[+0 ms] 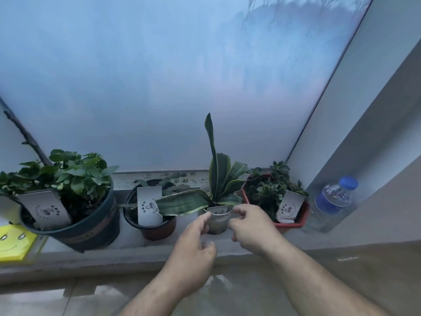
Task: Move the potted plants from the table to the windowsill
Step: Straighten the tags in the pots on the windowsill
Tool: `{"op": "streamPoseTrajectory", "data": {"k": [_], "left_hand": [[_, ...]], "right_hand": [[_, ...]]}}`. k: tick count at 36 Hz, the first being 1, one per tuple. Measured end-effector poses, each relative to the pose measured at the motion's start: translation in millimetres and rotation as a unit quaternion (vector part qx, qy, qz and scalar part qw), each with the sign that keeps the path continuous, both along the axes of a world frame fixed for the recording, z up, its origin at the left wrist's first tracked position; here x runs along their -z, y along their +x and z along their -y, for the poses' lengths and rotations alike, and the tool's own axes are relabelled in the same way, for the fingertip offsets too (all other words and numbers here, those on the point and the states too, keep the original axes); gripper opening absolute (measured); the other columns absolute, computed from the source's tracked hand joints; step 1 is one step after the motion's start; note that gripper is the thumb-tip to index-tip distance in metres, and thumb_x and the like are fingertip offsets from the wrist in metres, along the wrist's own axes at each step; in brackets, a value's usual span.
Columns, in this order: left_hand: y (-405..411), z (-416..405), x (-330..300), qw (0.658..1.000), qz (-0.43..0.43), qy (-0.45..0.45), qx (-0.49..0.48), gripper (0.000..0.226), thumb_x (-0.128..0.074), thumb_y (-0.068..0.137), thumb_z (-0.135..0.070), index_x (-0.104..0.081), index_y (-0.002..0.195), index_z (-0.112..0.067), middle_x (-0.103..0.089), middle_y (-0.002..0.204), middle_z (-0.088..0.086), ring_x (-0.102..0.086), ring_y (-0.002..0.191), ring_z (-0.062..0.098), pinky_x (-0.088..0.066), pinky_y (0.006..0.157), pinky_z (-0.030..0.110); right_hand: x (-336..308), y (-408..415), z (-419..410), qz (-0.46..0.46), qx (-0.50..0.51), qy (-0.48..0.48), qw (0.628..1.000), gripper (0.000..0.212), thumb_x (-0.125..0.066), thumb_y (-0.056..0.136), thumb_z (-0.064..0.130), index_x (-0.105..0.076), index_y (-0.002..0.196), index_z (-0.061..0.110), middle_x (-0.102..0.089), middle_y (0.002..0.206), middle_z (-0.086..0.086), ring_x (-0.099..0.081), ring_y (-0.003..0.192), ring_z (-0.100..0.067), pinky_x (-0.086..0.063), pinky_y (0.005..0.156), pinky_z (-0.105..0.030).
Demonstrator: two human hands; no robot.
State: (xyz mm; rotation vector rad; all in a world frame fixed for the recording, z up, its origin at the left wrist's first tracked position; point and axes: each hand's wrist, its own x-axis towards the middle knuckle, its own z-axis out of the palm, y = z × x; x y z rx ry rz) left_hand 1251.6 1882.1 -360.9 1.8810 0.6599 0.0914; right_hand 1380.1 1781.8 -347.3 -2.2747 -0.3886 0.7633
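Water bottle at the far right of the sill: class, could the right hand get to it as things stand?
Probably yes. The water bottle stands beyond the red pot, its front unobstructed, but the right hand is on the clear pot.

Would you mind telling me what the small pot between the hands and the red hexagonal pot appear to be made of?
The small clear pot with the snake plant looks like thin translucent plastic: pale soil shows through its wall. The red hexagonal pot looks like moulded plastic with a smooth, slightly glossy rim, though glazed ceramic cannot be ruled out.
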Motion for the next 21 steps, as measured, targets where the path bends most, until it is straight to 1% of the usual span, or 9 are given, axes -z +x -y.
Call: {"op": "streamPoseTrajectory", "data": {"k": [2,4,7,9,11,13,15,18,21], "left_hand": [[3.5,0.0,5.8,1.0,-0.001,-0.015,0.004,0.07,-0.05,0.094,-0.007,-0.03,0.157,-0.03,-0.046,0.15,-0.007,-0.049,0.098,-0.028,-0.045,0.104,0.02],[7.3,-0.8,9.5,1.0,0.007,-0.018,-0.005,0.072,-0.051,0.094,-0.007,-0.028,0.157,-0.032,-0.046,0.15,-0.008,-0.049,0.079,-0.032,-0.048,0.089,0.011],[11.1,-3.0,12.0,0.999,0.022,-0.021,-0.024,0.072,-0.051,0.093,-0.005,-0.028,0.156,-0.033,-0.046,0.145,-0.01,-0.049,0.071,-0.033,-0.047,0.076,0.006],[12.6,-4.4,10.8,0.999,0.022,-0.014,-0.027,0.072,-0.051,0.093,-0.006,-0.028,0.155,-0.034,-0.045,0.148,-0.01,-0.05,0.079,-0.033,-0.047,0.083,0.009],[13.6,-5.4,9.0,1.0,0.014,-0.009,-0.023,0.072,-0.052,0.093,-0.006,-0.029,0.155,-0.035,-0.044,0.152,-0.01,-0.054,0.096,-0.023,-0.045,0.089,0.011],[15.3,-6.8,7.9,1.0,0.004,-0.004,-0.021,0.072,-0.052,0.093,-0.006,-0.029,0.155,-0.035,-0.044,0.152,-0.01,-0.05,0.118,-0.012,-0.04,0.091,0.006],[17.7,-9.1,7.4,1.0,0.004,-0.001,-0.027,0.071,-0.053,0.093,-0.004,-0.031,0.155,-0.031,-0.046,0.149,-0.012,-0.051,0.12,-0.009,-0.037,0.094,0.003],[17.5,-10.1,8.3,0.999,0.005,0.001,-0.031,0.069,-0.053,0.092,-0.003,-0.035,0.153,-0.031,-0.046,0.149,-0.013,-0.041,0.139,-0.002,-0.034,0.116,0.022],[16.2,-10.3,8.1,1.0,-0.001,0.013,-0.027,0.068,-0.051,0.091,-0.003,-0.038,0.151,-0.032,-0.046,0.15,-0.015,-0.039,0.141,-0.001,-0.034,0.12,0.033]], "right_hand": [[2.6,-0.7,-2.5,0.005,-0.011,-0.002,1.0,0.048,-0.054,0.086,0.022,-0.065,0.133,0.018,-0.077,0.102,-0.012,-0.064,0.075,-0.022,-0.049,0.066,-0.029],[4.6,-0.5,-3.7,0.019,-0.014,0.004,1.0,0.041,-0.052,0.084,0.023,-0.066,0.122,0.022,-0.075,0.1,-0.01,-0.068,0.078,-0.022,-0.054,0.071,-0.034],[7.5,1.9,-3.5,0.025,-0.004,0.012,1.0,0.063,-0.05,0.08,0.026,-0.057,0.142,0.02,-0.076,0.112,-0.009,-0.074,0.091,-0.025,-0.058,0.079,-0.035],[6.9,3.2,-2.2,0.022,-0.009,0.012,1.0,0.069,-0.051,0.08,0.026,-0.051,0.149,0.021,-0.075,0.106,-0.005,-0.074,0.088,-0.023,-0.059,0.078,-0.037],[5.5,3.8,-2.0,0.011,-0.02,0.017,1.0,0.069,-0.053,0.084,0.022,-0.047,0.153,0.02,-0.071,0.092,0.001,-0.075,0.087,-0.024,-0.059,0.078,-0.038],[5.3,3.6,-2.8,-0.002,-0.027,0.023,0.999,0.068,-0.054,0.088,0.017,-0.043,0.155,0.018,-0.069,0.088,0.004,-0.075,0.09,-0.026,-0.059,0.081,-0.037],[5.8,3.3,-4.0,-0.01,-0.031,0.026,0.999,0.065,-0.055,0.089,0.015,-0.046,0.153,0.016,-0.069,0.091,0.003,-0.075,0.092,-0.027,-0.059,0.083,-0.038],[8.3,2.0,-3.7,-0.009,-0.035,0.028,0.999,0.064,-0.056,0.086,0.017,-0.05,0.149,0.016,-0.071,0.092,0.0,-0.074,0.093,-0.03,-0.059,0.082,-0.04],[8.8,0.0,-3.6,-0.019,-0.034,0.028,0.999,0.064,-0.057,0.086,0.017,-0.048,0.15,0.022,-0.071,0.095,0.0,-0.073,0.089,-0.027,-0.057,0.074,-0.036]]}}
